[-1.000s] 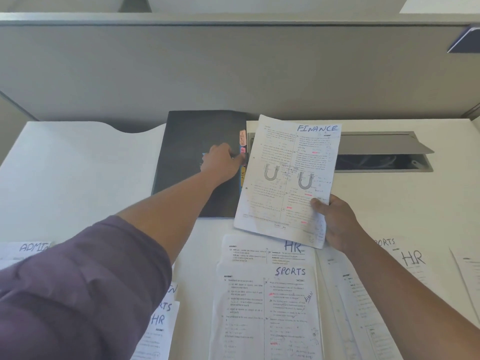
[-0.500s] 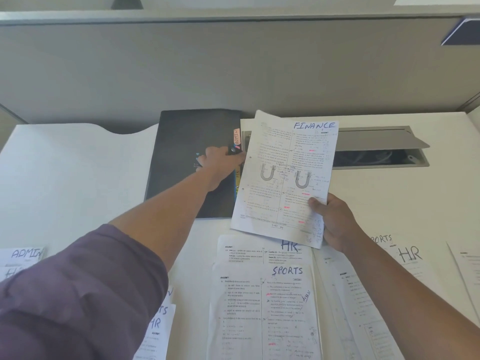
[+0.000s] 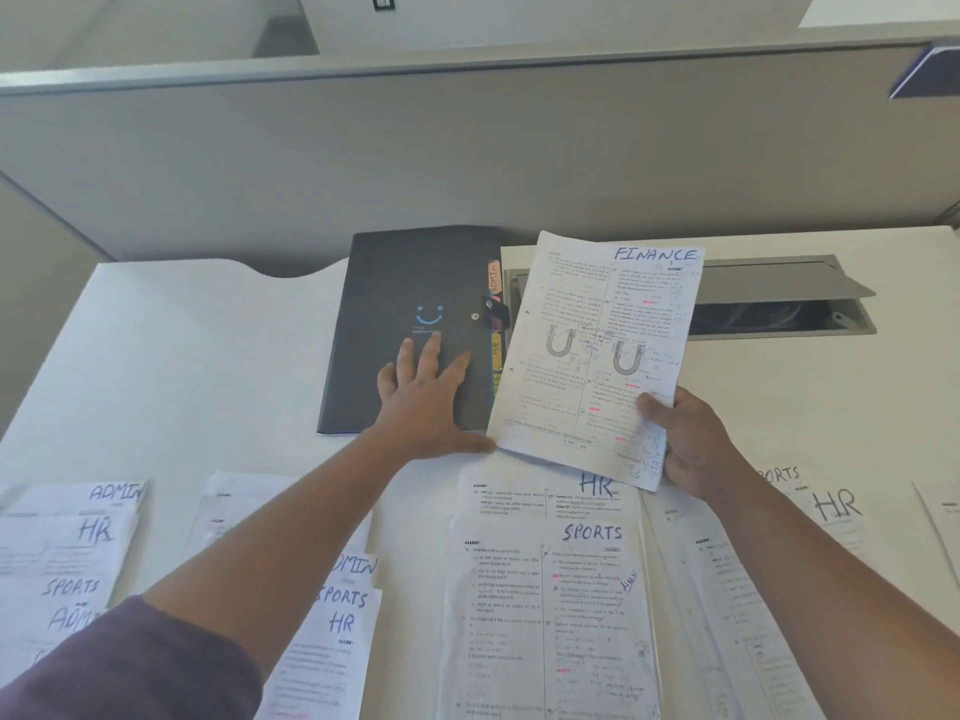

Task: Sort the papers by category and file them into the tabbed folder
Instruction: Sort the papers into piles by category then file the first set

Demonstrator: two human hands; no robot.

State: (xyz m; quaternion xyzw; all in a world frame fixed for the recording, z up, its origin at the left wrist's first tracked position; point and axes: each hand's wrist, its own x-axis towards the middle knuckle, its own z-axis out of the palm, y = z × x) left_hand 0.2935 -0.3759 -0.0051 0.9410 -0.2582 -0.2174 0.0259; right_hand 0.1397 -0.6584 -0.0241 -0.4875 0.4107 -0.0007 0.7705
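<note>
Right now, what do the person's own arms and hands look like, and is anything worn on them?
Both hands are bare: no gloves, rings or watch show on the left hand or the right hand. The left arm wears a dull purple sleeve, pushed up so the forearm is uncovered. The right arm shows no sleeve within the frame. No markings or bands are visible on either wrist.

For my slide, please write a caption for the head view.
Left hand flat on closed black folder; right hand holds FINANCE sheet.
</note>
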